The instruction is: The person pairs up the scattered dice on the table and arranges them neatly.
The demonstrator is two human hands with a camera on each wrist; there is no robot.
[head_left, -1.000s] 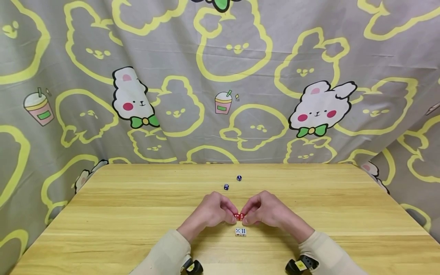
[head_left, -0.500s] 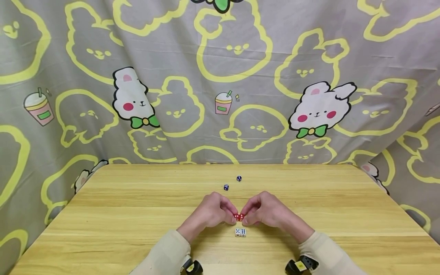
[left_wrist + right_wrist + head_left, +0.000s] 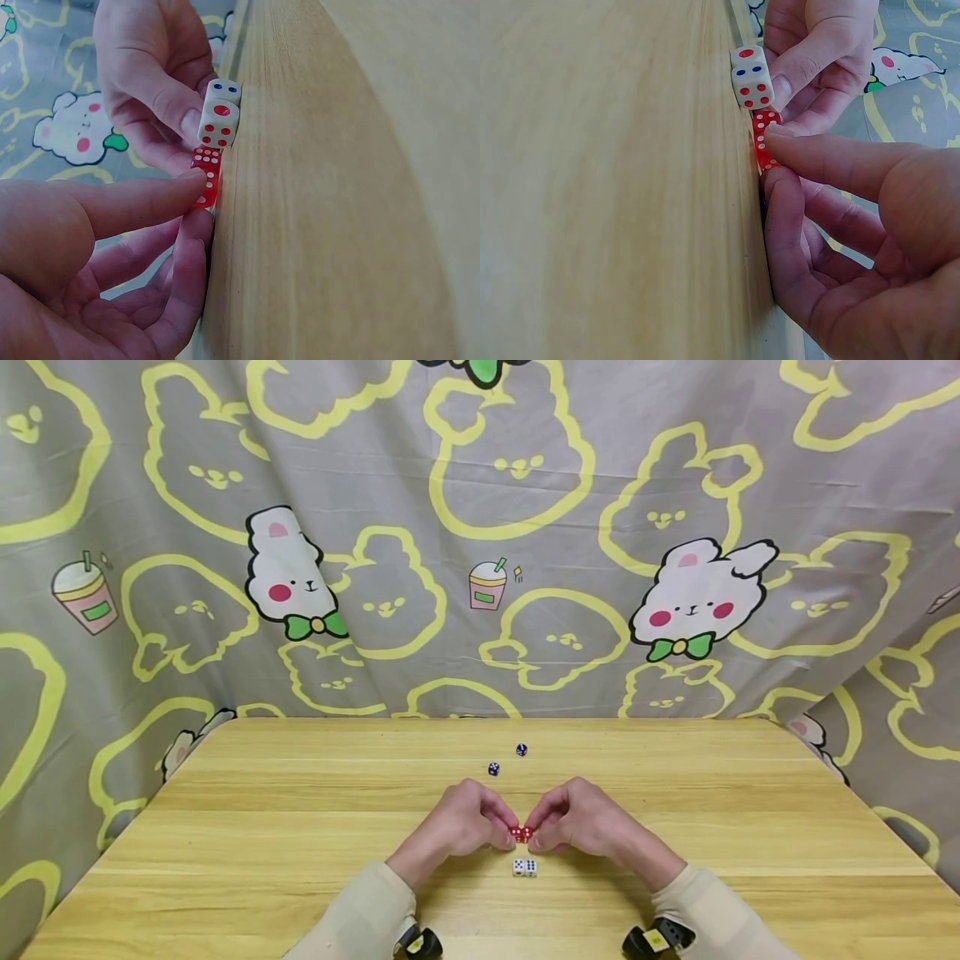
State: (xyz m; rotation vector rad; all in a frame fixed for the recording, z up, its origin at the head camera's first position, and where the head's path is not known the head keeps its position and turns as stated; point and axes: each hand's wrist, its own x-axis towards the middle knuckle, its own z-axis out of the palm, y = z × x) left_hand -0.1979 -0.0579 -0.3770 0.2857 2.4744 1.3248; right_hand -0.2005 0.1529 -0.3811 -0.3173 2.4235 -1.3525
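Observation:
Two red see-through dice with white pips sit side by side at the middle of the table. My left hand (image 3: 467,820) pinches the left red die (image 3: 211,181) between thumb and fingertips. From the other side, the right hand (image 3: 587,820) pinches the right red die (image 3: 763,152) in the same way. The fingers cover much of both dice. Just nearer to me, a white die (image 3: 519,867) and a second white die (image 3: 532,867) stand flush against each other, with blue and red pips showing in the wrist views.
Beyond the hands lie a dark blue die (image 3: 493,768) and, farther back to its right, another dark blue die (image 3: 522,749), apart from each other. The wooden table (image 3: 262,827) ends at a patterned grey curtain (image 3: 405,485). Black wrist cameras sit under both sleeves.

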